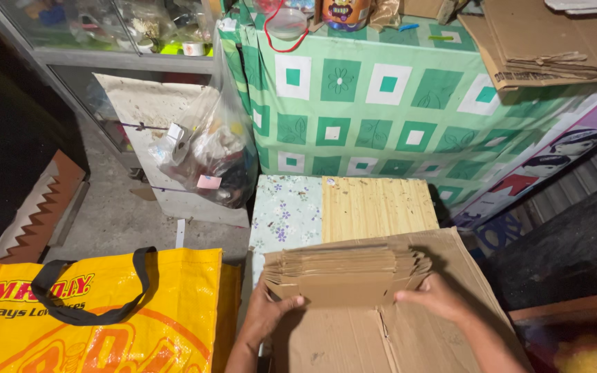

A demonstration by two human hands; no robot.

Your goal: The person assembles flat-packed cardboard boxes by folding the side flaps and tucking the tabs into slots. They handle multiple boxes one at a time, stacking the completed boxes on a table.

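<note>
Gripping a stack of flattened cardboard (347, 271), left hand (269, 312) and right hand (433, 297) clamp its opposite ends above a cardboard sheet (409, 338)

Both forearms are running off the bottom edge. The left hand (265, 314) is hiding its fingers behind the stack (348, 269), only the thumb showing; the right hand (431, 298) is covering the stack's near right corner. The cardboard sheet (409, 338) under the hands is getting cut by the bottom edge. Left of the left hand, the yellow bag (105, 311) is running off the bottom too. The plastic bag (209, 148) beyond is blurring its contents.
</note>
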